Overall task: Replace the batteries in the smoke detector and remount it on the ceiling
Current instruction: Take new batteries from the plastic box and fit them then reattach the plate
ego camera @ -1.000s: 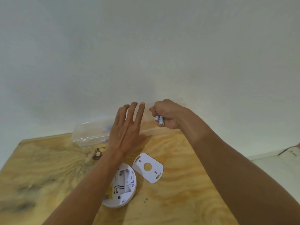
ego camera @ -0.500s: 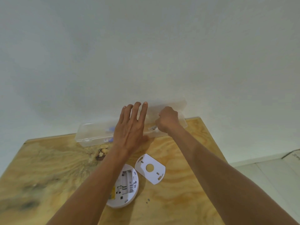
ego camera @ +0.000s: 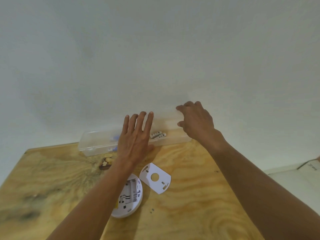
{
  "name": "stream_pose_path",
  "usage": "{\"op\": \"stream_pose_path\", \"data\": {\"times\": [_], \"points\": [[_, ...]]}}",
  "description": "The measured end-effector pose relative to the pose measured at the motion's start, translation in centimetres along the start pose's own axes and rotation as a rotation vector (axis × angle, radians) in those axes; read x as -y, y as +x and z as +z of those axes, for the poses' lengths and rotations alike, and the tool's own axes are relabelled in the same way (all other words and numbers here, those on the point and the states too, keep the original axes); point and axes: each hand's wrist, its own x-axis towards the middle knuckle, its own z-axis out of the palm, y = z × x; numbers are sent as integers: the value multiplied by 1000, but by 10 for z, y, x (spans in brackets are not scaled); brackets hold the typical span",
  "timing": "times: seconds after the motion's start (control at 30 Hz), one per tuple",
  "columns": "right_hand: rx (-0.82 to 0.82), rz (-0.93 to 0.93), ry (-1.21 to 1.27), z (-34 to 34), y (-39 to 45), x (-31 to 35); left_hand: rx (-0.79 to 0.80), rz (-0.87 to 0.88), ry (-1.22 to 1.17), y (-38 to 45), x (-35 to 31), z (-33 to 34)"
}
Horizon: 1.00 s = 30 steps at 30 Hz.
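The white round smoke detector (ego camera: 132, 196) lies back-up on the wooden table (ego camera: 199, 196), its battery bay showing, partly under my left forearm. Its white mounting plate (ego camera: 155, 178) lies just to the right. Two white batteries (ego camera: 158, 135) lie inside a long clear plastic box (ego camera: 93, 144) against the wall. My left hand (ego camera: 136, 141) rests flat on the box's front, fingers spread, holding nothing. My right hand (ego camera: 195, 122) is at the box's right end, fingers and thumb pinching the raised translucent lid (ego camera: 166, 118).
A white wall rises directly behind the table. Two tiny dark specks (ego camera: 152, 210) lie near the detector. Bluish items (ego camera: 115, 138) sit in the box's left half. Beyond the table's right edge are pale floor and a cardboard flap (ego camera: 311, 164).
My right hand held two batteries over the box, lowered them into it, let go, and moved up and right onto the lid. My left hand stayed flat.
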Motion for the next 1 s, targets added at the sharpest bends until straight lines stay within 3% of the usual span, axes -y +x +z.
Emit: {"op": "stream_pose_path", "data": {"times": [0.17, 0.3, 0.77, 1.0], "points": [[115, -68, 36, -2, -9, -9, 14, -8, 9, -1, -8, 3], [183, 5, 130, 4, -24, -12, 51, 22, 17, 1, -14, 8], [22, -17, 235, 44, -40, -17, 137, -21, -254, 1, -19, 3], [21, -45, 110, 39, -43, -9, 190, -57, -278, 1, -21, -1]]}}
